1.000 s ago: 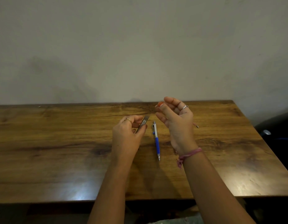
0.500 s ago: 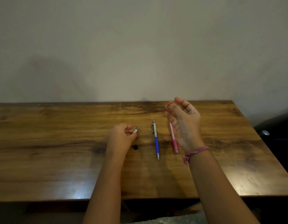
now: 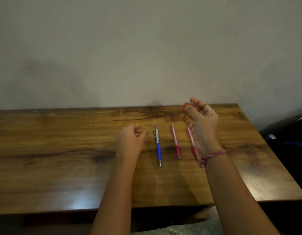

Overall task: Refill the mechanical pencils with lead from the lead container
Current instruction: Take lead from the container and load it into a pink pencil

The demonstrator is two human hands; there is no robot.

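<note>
Three mechanical pencils lie side by side on the wooden table (image 3: 62, 150), tips toward me: a blue and silver pencil (image 3: 158, 146), a pink pencil (image 3: 176, 142), and a second pink pencil (image 3: 191, 139) partly behind my right wrist. My left hand (image 3: 131, 139) rests on the table just left of the blue pencil. Its fingers are curled shut and the lead container inside it does not show. My right hand (image 3: 200, 122) hovers above the right pink pencil, thumb and forefinger pinched together on a thin dark lead that barely shows.
A plain wall stands right behind the table's far edge. A dark object (image 3: 285, 146) with a small silver part sits off the table's right side. The table's front edge runs under my forearms.
My left hand moved left and down onto the table, and the grey lead container no longer pokes out of it. My right hand drifted right, uncovering both pink pencils.
</note>
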